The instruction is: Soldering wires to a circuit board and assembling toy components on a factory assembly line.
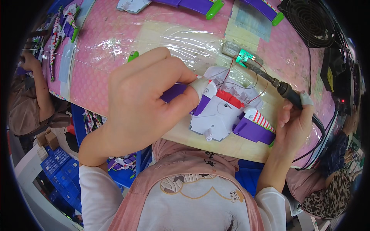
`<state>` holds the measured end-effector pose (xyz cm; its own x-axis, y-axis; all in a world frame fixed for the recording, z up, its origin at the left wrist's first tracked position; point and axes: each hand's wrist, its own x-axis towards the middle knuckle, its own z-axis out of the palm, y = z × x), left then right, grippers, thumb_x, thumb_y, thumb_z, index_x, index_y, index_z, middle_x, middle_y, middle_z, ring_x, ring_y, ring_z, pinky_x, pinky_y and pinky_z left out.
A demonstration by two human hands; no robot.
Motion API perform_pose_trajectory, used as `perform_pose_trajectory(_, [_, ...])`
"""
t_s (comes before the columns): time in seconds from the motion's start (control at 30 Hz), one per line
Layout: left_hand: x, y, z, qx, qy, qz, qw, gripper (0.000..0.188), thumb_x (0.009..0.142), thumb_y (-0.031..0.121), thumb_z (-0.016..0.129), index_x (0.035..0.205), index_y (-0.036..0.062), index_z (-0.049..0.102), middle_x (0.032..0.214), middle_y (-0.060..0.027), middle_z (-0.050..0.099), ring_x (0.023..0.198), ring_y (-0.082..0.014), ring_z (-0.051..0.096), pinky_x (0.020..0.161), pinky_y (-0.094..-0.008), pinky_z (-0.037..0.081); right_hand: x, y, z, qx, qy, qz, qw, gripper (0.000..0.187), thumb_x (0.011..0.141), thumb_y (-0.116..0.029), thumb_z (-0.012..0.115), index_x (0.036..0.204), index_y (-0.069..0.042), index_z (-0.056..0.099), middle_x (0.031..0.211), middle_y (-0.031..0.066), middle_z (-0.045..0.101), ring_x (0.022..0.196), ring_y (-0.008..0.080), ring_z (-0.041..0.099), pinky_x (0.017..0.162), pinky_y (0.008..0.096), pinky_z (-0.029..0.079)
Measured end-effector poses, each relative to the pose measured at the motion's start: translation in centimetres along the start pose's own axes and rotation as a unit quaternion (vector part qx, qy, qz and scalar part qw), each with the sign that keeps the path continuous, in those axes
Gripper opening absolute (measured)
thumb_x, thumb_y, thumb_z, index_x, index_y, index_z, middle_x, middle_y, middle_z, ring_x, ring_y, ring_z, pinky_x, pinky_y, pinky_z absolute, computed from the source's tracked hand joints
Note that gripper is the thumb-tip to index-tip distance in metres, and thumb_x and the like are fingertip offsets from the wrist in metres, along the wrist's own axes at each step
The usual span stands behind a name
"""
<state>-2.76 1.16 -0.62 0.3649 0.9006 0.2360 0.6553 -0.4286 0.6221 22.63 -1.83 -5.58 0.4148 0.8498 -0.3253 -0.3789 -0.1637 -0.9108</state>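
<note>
My right hand (295, 119) is closed around the handle of a soldering iron (287, 91). The iron's tip reaches a small green circuit board (244, 57), which lies on a grey block. My left hand (150, 96), its fingertips wrapped in white, pinches what looks like a thin wire running toward the board. Beneath and beside that hand is a white toy body shell (211, 122) with a red part (230, 99) and purple wings with red-and-white stripes (255, 130). Thin red and dark wires link the board and the shell. My left hand covers much of one wing.
More purple-and-green wing assemblies (189, 4) lie along the far edge. A round black fan (308, 21) stands at the far right. A co-worker's arm (36, 81) shows on the left, near more toy parts (61, 34). Blue bins (123, 169) sit below the table edge.
</note>
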Motion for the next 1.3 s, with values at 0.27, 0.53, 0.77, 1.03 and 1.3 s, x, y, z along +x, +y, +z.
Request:
perform_pose_trajectory(0.27, [0.1, 0.7, -1.0, 0.004, -0.003, -0.020, 1.000, 0.011, 0.064, 0.000, 0.068, 0.074, -0.0004, 0.064, 0.060, -0.0057, 0.052, 0.054, -0.0137, 0.047, 0.048, -0.0256, 0.033, 0.2, -1.5, -1.0, 0.119, 0.006, 0.001, 0.993, 0.024, 0.088, -0.022, 0.047, 0.079, -0.002, 0.054, 0.054, 0.0059, 0.049, 0.036, 0.0101, 0.039, 0.032, 0.0203, 0.028])
perform_pose_trajectory(0.53, [1.2, 0.3, -1.8, 0.023, -0.008, 0.015, 1.000, 0.013, 0.063, 0.001, 0.066, 0.076, 0.0019, 0.065, 0.058, -0.0072, 0.050, 0.050, -0.0181, 0.050, 0.044, -0.0290, 0.036, 0.3, -5.6, -3.7, 0.037, -0.011, -0.098, 0.994, 0.021, 0.089, -0.022, 0.048, 0.076, -0.006, 0.052, 0.052, 0.0006, 0.045, 0.036, 0.0067, 0.033, 0.033, 0.0202, 0.024])
perform_pose_trajectory(0.77, [0.8, 0.4, -0.9, 0.014, -0.014, 0.041, 0.999, 0.014, 0.063, -0.001, 0.067, 0.076, 0.0008, 0.065, 0.058, -0.0067, 0.049, 0.049, -0.0158, 0.048, 0.043, -0.0273, 0.033, -0.5, 0.2, -0.8, 0.041, -0.031, -0.019, 0.998, 0.021, 0.089, -0.022, 0.047, 0.082, -0.002, 0.053, 0.056, 0.0048, 0.049, 0.036, 0.0089, 0.034, 0.033, 0.0211, 0.025])
perform_pose_trajectory(1.03, [0.8, 0.1, -0.3, 0.006, -0.014, 0.037, 0.999, 0.014, 0.064, -0.001, 0.067, 0.078, 0.0007, 0.065, 0.059, -0.0065, 0.050, 0.050, -0.0155, 0.051, 0.044, -0.0259, 0.036, -0.5, 0.5, -0.1, -0.010, -0.020, -0.027, 0.999, 0.023, 0.089, -0.022, 0.047, 0.085, -0.001, 0.054, 0.057, 0.0045, 0.050, 0.036, 0.0082, 0.036, 0.032, 0.0204, 0.025])
perform_pose_trajectory(1.3, [1.0, 0.0, -1.0, 0.011, -0.010, 0.054, 0.998, 0.012, 0.065, -0.001, 0.067, 0.077, 0.0005, 0.066, 0.060, -0.0063, 0.051, 0.049, -0.0147, 0.050, 0.044, -0.0247, 0.035, -0.6, 0.1, -0.6, 0.065, -0.013, -0.017, 0.998, 0.024, 0.089, -0.023, 0.047, 0.080, -0.001, 0.052, 0.055, 0.0052, 0.049, 0.038, 0.0084, 0.036, 0.035, 0.0211, 0.026])
